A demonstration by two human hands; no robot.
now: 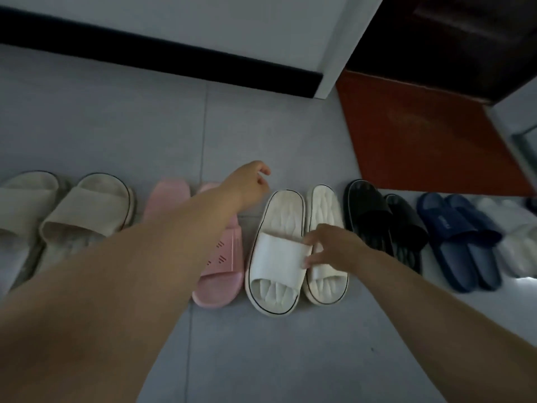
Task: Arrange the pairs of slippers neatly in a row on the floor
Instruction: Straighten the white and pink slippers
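White slipper [283, 212] | long axis away from me, skewed from its mate [324, 210] | my right hand [328, 248] pinches its strap [276, 253] | left hand [247, 184] hovers nearby, empty

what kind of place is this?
Likely a home entryway: a red doormat lies before what looks like a dark door, and a row of slippers lines the grey tiled floor.
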